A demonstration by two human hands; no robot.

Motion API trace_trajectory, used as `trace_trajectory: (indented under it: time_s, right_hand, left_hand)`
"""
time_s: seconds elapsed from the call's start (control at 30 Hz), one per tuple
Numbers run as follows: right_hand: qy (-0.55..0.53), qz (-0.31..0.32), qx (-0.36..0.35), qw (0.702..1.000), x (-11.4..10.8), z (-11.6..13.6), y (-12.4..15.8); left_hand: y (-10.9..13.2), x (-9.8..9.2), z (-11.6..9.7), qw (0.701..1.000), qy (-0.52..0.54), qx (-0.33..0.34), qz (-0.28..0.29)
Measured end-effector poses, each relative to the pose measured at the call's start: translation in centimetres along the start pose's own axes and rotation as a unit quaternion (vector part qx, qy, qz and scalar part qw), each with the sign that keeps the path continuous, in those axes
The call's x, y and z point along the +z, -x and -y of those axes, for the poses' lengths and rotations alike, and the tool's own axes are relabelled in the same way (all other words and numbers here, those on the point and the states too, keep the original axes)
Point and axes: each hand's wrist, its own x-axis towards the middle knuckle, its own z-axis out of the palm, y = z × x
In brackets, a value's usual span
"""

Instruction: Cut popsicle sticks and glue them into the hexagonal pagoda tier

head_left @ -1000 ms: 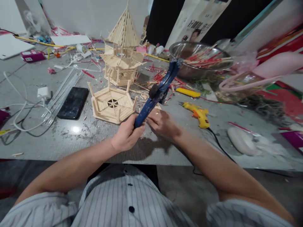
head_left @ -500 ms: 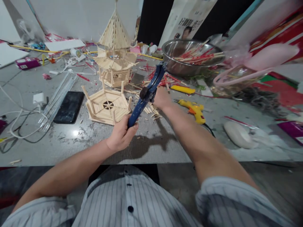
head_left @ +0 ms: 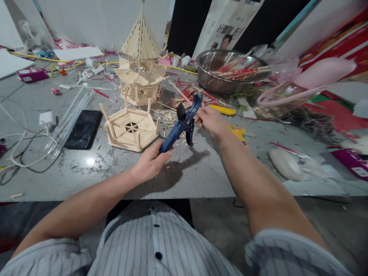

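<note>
My left hand point(head_left: 152, 163) is closed round the handle of a blue hand cutter point(head_left: 174, 136), whose head points up and away over the table. A black piece juts from its side, and a lower blue arm hangs apart from the handle. Just right of the cutter's head, my right hand point(head_left: 212, 122) is closed in a pinch. A thin wooden stick point(head_left: 180, 92) slants from the upper left towards those fingers, passing behind the cutter; its pinched end is hidden. Left of the cutter stands a hexagonal stick base point(head_left: 132, 128) with short upright posts.
Behind the base rises a tiered stick pagoda point(head_left: 140, 73). A steel bowl point(head_left: 232, 73) holds red-tipped sticks, and more lie loose before it. A yellow glue gun point(head_left: 238, 133) is partly behind my right forearm. A phone point(head_left: 83, 129) and a white charger point(head_left: 47, 119) lie at left.
My right hand has drawn back towards me and right, and the slanting stick now shows. The cutter has tilted lower, and its lower arm now hangs apart from the handle.
</note>
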Motion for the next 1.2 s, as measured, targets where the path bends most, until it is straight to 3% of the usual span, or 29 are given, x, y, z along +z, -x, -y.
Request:
trace_trajectory:
  time_s: [0.13, 0.4, 0.53, 0.7, 0.83, 1.07, 1.2]
  right_hand:
    - [-0.205, 0.016, 0.085, 0.975, -0.1, 0.2, 2.6]
    - [-0.254, 0.041, 0.116, 0.959, 4.2, 1.3, 7.0]
    - [-0.271, 0.015, 0.086, 0.959, 4.4, 1.4, 7.4]
    - [-0.3, -0.001, 0.05, 0.953, 3.0, 1.2, 7.3]
    - [-0.339, -0.036, 0.032, 0.94, 1.7, 0.7, 6.6]
    - [-0.352, -0.034, 0.019, 0.935, 1.2, 0.9, 6.6]
    - [-0.32, 0.029, 0.034, 0.946, 1.1, 1.1, 7.0]
  left_hand:
    - [-0.4, 0.0, 0.1, 0.994, 0.084, -0.045, 0.048]
    - [-1.3, 0.0, 0.7, 0.992, 0.105, -0.064, 0.038]
    - [-1.3, 0.1, 0.8, 0.999, 0.035, -0.025, 0.032]
    - [-1.4, -0.6, 1.8, 0.997, -0.049, 0.048, 0.029]
    - [-2.0, -1.1, 2.5, 0.976, -0.194, 0.097, 0.014]
    - [-2.9, -1.2, 2.6, 0.938, -0.339, 0.066, -0.015]
    - [-3.3, -1.8, 2.7, 0.926, -0.372, 0.048, -0.039]
